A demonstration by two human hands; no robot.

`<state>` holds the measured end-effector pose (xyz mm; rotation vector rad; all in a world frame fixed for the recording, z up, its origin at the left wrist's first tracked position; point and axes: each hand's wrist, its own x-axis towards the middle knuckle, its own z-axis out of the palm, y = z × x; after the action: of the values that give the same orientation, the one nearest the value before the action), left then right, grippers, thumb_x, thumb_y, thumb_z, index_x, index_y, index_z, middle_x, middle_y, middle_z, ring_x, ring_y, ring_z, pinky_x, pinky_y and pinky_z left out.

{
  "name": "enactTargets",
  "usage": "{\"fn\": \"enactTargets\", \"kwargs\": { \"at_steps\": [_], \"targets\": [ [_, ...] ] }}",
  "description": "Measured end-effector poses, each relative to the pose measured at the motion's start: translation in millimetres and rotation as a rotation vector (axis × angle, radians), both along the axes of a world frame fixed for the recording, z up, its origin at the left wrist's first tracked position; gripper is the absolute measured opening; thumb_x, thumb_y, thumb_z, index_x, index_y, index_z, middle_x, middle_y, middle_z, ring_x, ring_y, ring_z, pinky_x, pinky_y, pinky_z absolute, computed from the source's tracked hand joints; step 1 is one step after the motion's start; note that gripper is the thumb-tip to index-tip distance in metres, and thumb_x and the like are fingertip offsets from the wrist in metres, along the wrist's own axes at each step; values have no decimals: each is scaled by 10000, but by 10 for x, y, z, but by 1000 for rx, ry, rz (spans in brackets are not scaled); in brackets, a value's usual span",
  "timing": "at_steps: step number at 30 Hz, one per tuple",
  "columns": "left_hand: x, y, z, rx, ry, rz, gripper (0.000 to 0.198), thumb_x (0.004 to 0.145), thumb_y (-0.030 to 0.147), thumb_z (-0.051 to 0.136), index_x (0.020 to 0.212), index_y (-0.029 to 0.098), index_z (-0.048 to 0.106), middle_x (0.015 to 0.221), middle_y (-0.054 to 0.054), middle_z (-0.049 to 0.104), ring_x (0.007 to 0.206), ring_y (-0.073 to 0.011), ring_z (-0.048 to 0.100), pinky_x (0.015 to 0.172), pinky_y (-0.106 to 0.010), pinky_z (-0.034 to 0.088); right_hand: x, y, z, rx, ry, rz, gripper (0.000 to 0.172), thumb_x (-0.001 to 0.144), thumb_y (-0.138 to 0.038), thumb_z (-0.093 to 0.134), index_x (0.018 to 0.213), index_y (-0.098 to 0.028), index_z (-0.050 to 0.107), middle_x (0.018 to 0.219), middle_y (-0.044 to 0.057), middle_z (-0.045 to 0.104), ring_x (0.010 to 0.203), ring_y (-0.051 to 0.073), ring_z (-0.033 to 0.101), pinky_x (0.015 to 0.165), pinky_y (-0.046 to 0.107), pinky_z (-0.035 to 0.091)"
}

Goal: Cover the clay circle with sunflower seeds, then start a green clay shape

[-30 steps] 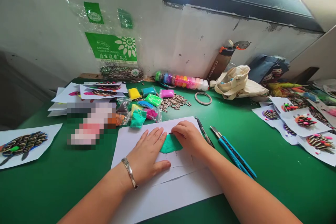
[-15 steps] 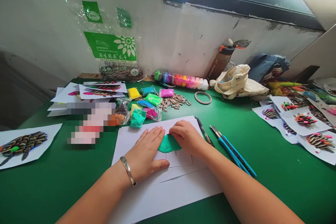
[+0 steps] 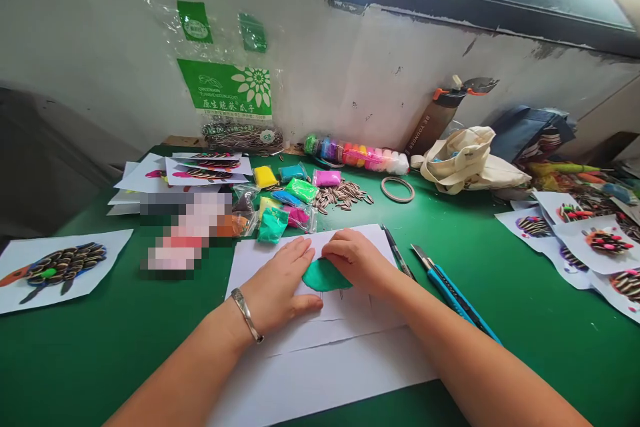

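Note:
White paper sheets [image 3: 350,360] lie on the green table, with pencil lines on the upper one. A flattened piece of teal clay [image 3: 325,275] is on that upper sheet. My left hand [image 3: 283,283] rests flat on the paper at the clay's left side, fingers stretched out and thumb apart, a silver bracelet on the wrist. At the clay's upper right edge, the fingers of my right hand [image 3: 357,260] are bent and pressed together, touching the clay. Their tips are partly hidden.
Bagged clay [image 3: 273,225], sunflower seeds [image 3: 345,195] and a tape ring [image 3: 397,189] lie behind the paper. A pen [image 3: 399,253] and blue cutter [image 3: 457,297] are at its right. Seed pictures [image 3: 65,270] lie on both sides. A bottle [image 3: 433,117] stands by the wall.
The whole view has shifted, so most things appear farther right. My right hand remains at the clay's upper edge, and my left hand still lies flat beside it.

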<state>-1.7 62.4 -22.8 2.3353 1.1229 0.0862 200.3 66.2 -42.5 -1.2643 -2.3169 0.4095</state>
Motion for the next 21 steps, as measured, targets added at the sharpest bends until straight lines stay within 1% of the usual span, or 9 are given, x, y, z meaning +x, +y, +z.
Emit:
{"fn": "enactTargets", "kwargs": {
  "at_steps": [5, 10, 14, 18, 21],
  "targets": [
    [8, 1, 18, -4, -5, -6, 770, 721, 404, 702, 1382, 124, 422, 1511, -166, 286, 1401, -327, 219, 1138, -480, 250, -9, 27, -20, 32, -20, 5, 210, 877, -112, 516, 784, -184, 690, 725, 36, 633, 701, 143, 528, 639, 251, 340],
    [-6, 0, -1, -8, -39, -2, 792, 720, 403, 697, 1402, 145, 388, 1509, -161, 292, 1398, -327, 225, 1134, -491, 255, -25, 55, -26, 55, -36, 93, 222, 886, -123, 501, 781, -188, 686, 707, 28, 630, 660, 134, 510, 634, 257, 341],
    [-13, 3, -18, 4, -60, -3, 801, 721, 413, 697, 1411, 165, 375, 1510, -151, 295, 1397, -325, 227, 1135, -492, 250, -29, 46, 7, 53, -60, 52, 224, 879, -113, 507, 773, -186, 691, 704, 29, 623, 658, 132, 504, 628, 258, 331],
    [-2, 4, 2, -24, -13, 1, 815, 718, 400, 704, 1410, 121, 374, 1515, -171, 270, 1403, -327, 207, 1141, -492, 232, -38, 38, 20, 46, -70, 90, 252, 903, -139, 480, 767, -181, 688, 697, 31, 620, 654, 132, 492, 630, 266, 321],
    [3, 2, 11, -24, -24, -3, 811, 723, 403, 701, 1411, 124, 374, 1516, -168, 269, 1402, -332, 209, 1139, -497, 238, -47, 39, -1, 55, -63, 42, 246, 896, -140, 485, 767, -180, 690, 706, 36, 622, 663, 137, 488, 622, 267, 313]
  ]
}}
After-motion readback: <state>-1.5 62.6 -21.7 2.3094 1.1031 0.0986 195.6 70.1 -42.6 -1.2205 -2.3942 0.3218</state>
